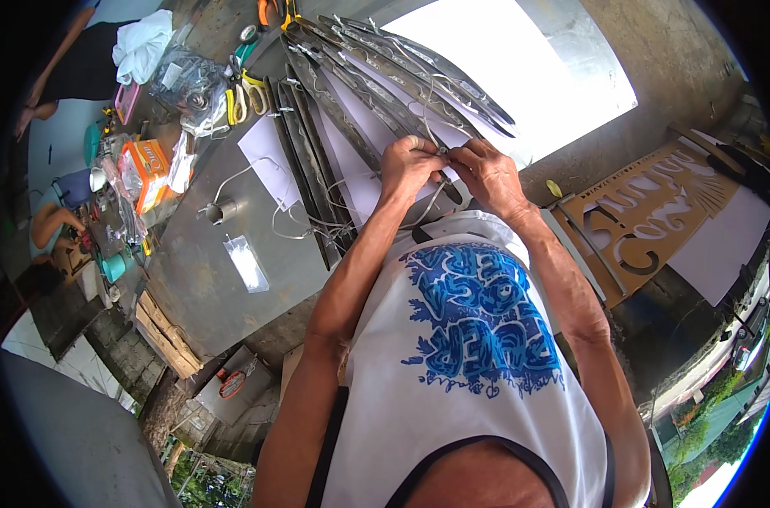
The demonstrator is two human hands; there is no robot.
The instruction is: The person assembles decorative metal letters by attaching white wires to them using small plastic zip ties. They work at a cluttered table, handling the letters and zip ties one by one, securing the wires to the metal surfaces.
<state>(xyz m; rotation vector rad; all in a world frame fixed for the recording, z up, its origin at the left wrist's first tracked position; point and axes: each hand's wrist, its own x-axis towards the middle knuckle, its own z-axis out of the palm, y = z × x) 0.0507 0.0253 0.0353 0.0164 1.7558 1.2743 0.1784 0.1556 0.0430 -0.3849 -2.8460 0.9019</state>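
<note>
My left hand (409, 166) and my right hand (492, 176) meet near my waist with their fingertips pinched together. Between them is the end of a thin pale wire (428, 100), with a small shiny bit at the tips that is too small to name. Below the fingers pokes the rounded end of a dark strip (451, 191). Several long dark tapered strips (343, 118) fan out beyond my hands, with small light pieces and wires along them. More wires (338, 222) tangle at the near ends of the left strips. White sheets (529, 76) lie under the fan.
Scissors with yellow handles (254, 91), a clear plastic bag (190, 80) and an orange package (148, 172) crowd the left side. A short metal tube (221, 212) and a clear packet (246, 264) lie on the metal sheet (194, 279). A brown lettered board (648, 212) is at right.
</note>
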